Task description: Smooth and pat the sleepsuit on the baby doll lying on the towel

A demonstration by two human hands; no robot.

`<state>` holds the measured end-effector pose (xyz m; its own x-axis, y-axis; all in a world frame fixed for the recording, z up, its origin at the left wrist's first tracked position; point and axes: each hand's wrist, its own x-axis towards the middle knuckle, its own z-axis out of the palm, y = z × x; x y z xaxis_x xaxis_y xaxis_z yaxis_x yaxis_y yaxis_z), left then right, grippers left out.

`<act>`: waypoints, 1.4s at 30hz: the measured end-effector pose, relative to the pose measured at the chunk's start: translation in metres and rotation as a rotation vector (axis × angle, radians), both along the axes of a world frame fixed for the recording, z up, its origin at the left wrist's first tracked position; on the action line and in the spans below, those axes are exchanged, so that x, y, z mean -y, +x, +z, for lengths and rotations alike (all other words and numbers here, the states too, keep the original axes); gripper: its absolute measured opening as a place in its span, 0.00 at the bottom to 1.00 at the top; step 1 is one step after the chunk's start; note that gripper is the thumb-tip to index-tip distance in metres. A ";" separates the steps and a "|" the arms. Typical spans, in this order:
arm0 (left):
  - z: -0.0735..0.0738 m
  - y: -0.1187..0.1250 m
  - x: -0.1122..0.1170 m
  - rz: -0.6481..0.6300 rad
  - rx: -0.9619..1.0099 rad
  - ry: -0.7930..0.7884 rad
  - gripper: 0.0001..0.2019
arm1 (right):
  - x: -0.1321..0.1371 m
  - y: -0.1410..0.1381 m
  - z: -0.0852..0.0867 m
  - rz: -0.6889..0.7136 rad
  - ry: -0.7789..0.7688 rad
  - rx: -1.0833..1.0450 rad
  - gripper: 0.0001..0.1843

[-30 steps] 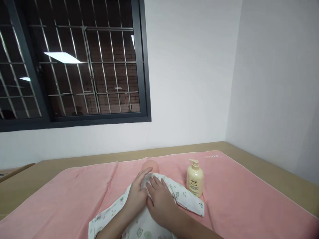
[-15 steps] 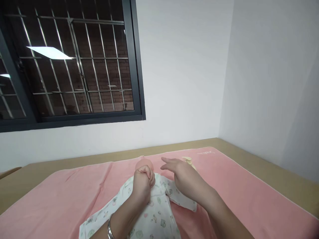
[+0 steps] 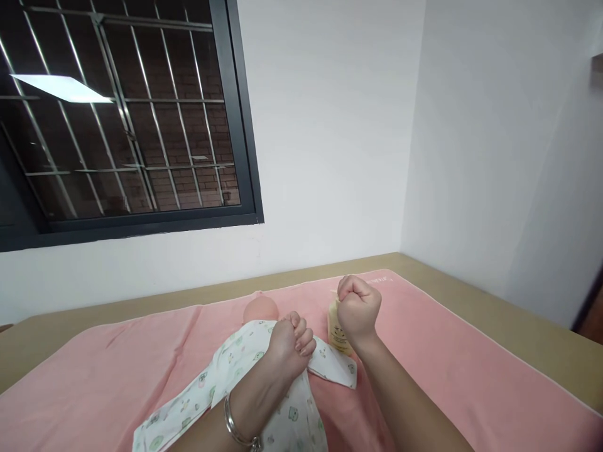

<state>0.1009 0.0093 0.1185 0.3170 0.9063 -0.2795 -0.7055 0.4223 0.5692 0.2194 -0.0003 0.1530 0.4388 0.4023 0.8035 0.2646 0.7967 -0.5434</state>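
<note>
A doll lies on the pink mat, its round bald head [image 3: 260, 308] pointing away from me. It wears a white baby garment [image 3: 294, 411] printed with small green and pink animals, sleeves spread to both sides. Above the garment's chest is my left hand [image 3: 292, 342], closed in a fist, with a silver bangle [image 3: 230, 417] on that wrist. My right hand [image 3: 358, 307] is also a fist, raised farther right. Partly behind it stands a pale yellow bottle [image 3: 338, 333] with dark print; its top is mostly hidden by the fist. Nothing shows inside either fist.
Under the doll, the pink mat [image 3: 438, 358] covers much of a tan surface [image 3: 475, 301]. White walls [image 3: 330, 138] rise behind and to the right. At the upper left is a dark-framed window [image 3: 252, 157] with metal bars outside.
My right hand has closed from spread fingers into a fist and turned upright, beside the bottle. My left fist has shifted right over the garment and rotated. The camera view has swung slightly right.
</note>
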 end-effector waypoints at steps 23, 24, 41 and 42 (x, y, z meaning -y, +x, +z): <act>0.010 0.025 -0.061 -0.273 0.126 -0.131 0.35 | -0.003 0.016 0.017 -0.448 -1.180 1.172 0.15; 0.010 0.023 -0.058 -0.283 0.126 -0.120 0.35 | -0.003 0.014 0.016 -0.480 -1.169 1.176 0.16; 0.032 -0.124 0.026 -0.447 0.249 0.039 0.30 | 0.018 -0.058 0.006 -0.511 -0.816 0.941 0.31; 0.034 -0.128 0.029 -0.471 0.267 0.056 0.30 | 0.027 -0.072 0.005 -0.415 -0.697 0.942 0.30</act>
